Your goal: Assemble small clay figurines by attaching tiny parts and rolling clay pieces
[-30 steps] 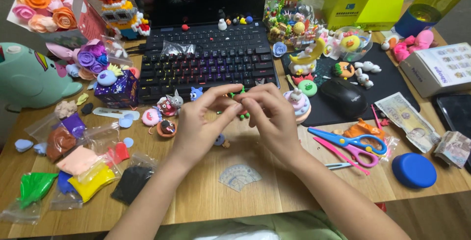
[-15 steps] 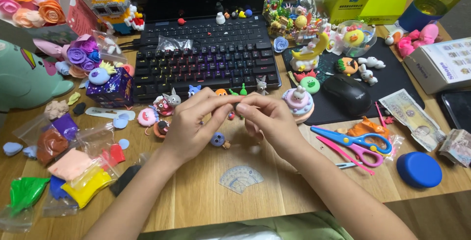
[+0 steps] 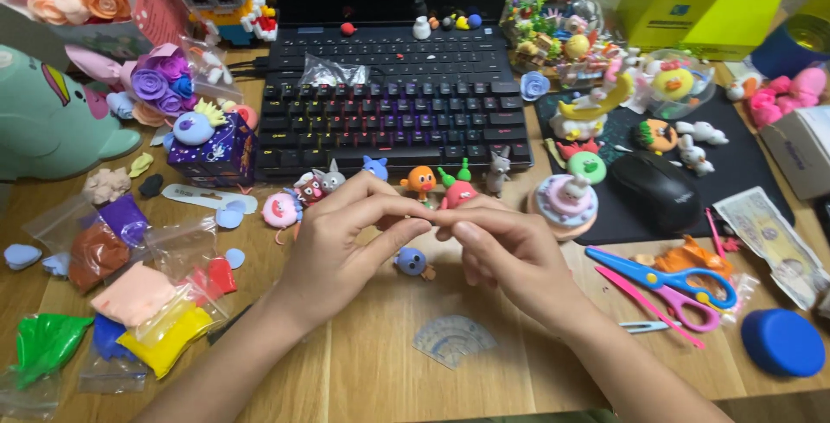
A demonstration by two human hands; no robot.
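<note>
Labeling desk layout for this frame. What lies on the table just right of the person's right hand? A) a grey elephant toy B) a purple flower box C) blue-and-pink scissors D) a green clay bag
C: the scissors, with blue and pink handles, lie on the wooden table just right of the right hand; the bags of clay and the flowers sit over on the left side.

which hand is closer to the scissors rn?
Right. The right hand sits just left of the blue and pink scissors, with a strip of bare table between. The left hand is farther left, beyond the right hand.
</note>
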